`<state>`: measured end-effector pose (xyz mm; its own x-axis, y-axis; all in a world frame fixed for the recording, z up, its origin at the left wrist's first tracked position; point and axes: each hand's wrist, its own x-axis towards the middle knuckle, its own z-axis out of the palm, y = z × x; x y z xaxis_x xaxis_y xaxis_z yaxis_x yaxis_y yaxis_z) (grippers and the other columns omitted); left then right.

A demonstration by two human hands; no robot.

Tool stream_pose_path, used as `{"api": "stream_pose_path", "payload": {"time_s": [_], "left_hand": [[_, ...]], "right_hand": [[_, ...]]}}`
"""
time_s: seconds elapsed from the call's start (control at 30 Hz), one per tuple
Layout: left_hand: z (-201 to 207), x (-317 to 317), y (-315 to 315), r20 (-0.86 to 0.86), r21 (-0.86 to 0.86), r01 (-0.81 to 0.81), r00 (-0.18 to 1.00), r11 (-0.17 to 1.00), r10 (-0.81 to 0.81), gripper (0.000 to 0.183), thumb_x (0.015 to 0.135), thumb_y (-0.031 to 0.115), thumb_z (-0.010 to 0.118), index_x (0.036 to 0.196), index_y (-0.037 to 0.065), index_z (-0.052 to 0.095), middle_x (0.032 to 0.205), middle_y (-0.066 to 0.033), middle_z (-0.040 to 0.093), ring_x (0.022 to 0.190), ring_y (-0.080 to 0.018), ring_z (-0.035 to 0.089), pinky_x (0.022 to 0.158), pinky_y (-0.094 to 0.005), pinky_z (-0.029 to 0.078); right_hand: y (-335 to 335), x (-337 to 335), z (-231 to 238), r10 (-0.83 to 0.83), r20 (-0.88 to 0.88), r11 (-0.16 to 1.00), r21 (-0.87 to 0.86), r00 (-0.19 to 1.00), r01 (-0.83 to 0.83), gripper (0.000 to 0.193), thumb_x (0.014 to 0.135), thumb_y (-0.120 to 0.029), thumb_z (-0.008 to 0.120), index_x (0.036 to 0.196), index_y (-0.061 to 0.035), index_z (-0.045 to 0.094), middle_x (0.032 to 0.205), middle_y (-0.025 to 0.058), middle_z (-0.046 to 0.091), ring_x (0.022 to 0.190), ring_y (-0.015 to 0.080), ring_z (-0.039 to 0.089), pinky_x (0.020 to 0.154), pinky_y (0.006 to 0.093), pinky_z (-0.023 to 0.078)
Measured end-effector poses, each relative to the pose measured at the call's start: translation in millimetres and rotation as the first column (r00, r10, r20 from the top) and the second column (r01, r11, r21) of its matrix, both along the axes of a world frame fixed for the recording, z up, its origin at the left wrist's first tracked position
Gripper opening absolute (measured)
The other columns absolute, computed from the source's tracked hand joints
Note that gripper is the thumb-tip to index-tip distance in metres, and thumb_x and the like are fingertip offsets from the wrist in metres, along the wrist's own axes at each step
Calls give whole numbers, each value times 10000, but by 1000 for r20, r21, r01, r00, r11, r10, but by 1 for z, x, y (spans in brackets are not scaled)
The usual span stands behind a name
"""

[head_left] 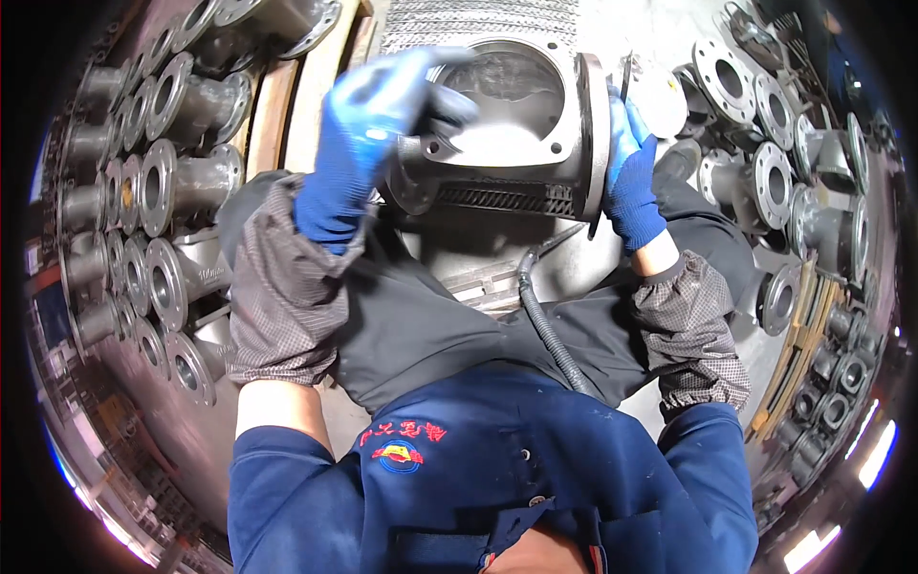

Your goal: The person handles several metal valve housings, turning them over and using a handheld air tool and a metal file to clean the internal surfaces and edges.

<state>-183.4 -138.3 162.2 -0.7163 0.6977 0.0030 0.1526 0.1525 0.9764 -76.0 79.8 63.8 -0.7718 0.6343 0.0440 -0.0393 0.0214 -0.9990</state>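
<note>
A grey flanged metal pipe casting (497, 172) lies in front of me, with a large round opening facing up and flanges at its sides. My left hand (392, 100), in a blue coated glove, is over the left edge of the opening. Its fingers are apart, and nothing shows in them. My right hand (629, 158), also gloved in blue, is beside the outer face of the right flange (595, 143). A thin dark rod-like tool (626, 78) sticks up from its fingers. Its lower part is hidden, and the flange covers part of that hand.
Flanged pipe fittings (167, 187) stand stacked on the left, and more fittings (765, 182) are on the right. Wooden beams (277, 115) lie beyond my left arm. A ribbed grey hose (550, 335) runs across my lap. Behind the casting is a patterned mat (478, 21).
</note>
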Motion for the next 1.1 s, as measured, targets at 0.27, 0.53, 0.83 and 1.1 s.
{"api": "stream_pose_path", "payload": {"time_s": [0.27, 0.53, 0.83, 1.1], "left_hand": [[-83, -42, -50, 43, -258, -158, 984, 953, 175, 481, 992, 338, 308, 1312, -8, 403, 1182, -124, 570, 1040, -177, 575, 925, -306, 447], [-89, -17, -30, 749, 125, -327, 651, 937, 127, 538, 966, 432, 314, 1334, 45, 380, 1223, -116, 533, 1074, -214, 553, 936, -354, 447], [-89, -54, -18, 429, 445, -48, 888, 894, -165, 448, 925, 154, 467, 1326, -17, 362, 1273, -159, 477, 1125, -242, 519, 973, -334, 430], [-119, -85, -12, -98, 68, -144, 984, 987, 150, 494, 937, 123, 456, 1384, 11, 278, 1351, -157, 391, 1210, -234, 440, 1025, -348, 388]], "right_hand": [[-4, 20, -23, 38, 83, 968, -250, 996, -16, 396, 964, -257, 452, 1239, 25, 499, 1087, 69, 603, 952, 118, 562, 856, 253, 453], [-6, 25, -24, 4, 39, 993, -114, 999, 1, 340, 955, -187, 458, 1216, 20, 525, 1092, 61, 600, 958, 113, 557, 840, 234, 450], [33, -7, -20, 159, 234, 824, 503, 959, -260, 372, 862, -152, 487, 1176, 45, 521, 1057, 212, 601, 958, 319, 588, 859, 373, 447], [35, -48, -17, -39, 168, 837, -533, 985, 124, 310, 916, -207, 456, 1084, 26, 575, 947, 112, 623, 806, 188, 599, 728, 285, 485]]}}
